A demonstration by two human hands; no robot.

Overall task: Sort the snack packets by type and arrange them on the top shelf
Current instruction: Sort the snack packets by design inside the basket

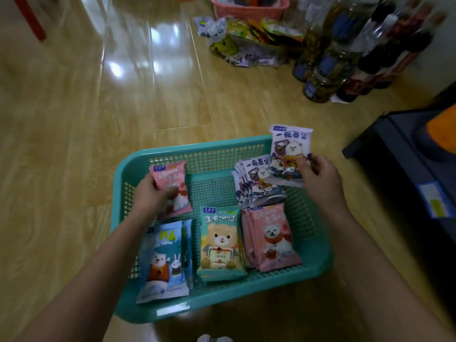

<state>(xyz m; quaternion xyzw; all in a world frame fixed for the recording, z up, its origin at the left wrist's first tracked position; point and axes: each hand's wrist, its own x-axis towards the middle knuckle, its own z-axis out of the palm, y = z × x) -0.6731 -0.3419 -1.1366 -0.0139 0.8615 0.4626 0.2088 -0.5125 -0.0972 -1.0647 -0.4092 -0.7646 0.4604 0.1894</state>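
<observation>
There are two baskets, one teal basket [222, 302] and one pink basket [246, 12]. Four kinds of snack show: one green packet [219, 243], two blue packets [162, 257], one pink packet [172, 178] in the left hand [153, 196] plus a pink stack [274, 238] of at least three, and one white packet [288, 149] in the right hand [320, 174] plus a fanned white stack [256, 178] (too overlapped to count).

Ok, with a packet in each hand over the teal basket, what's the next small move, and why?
Probably the right hand lowers its white packet onto the stack of matching white packets just beneath it in the teal basket; the designs match. The left hand holds a pink packet that belongs across on the pink stack, a longer trip.
</observation>
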